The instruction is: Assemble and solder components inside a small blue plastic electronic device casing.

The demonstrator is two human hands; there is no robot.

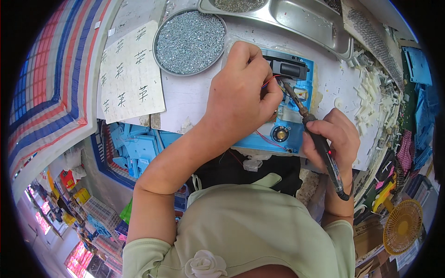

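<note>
Holding a soldering iron (pixel 320 141) to an open blue housing (pixel 252 141), close to thin wires (pixel 270 82).

The right hand (pixel 336 139) grips the iron's black handle; the left hand (pixel 245 88) seems to pinch the wires, its fingertips partly hidden. A slip of the iron could scorch insulation, plastic or the left fingers. The housing lies at the table's near side, glossy, a black module (pixel 291 70) at its far end, a round speaker (pixel 280 134) near.

The casing (pixel 296 131) is blue, the soldering-iron handle (pixel 321 147) black, the striped sheet (pixel 67 60) red, white and blue.
</note>
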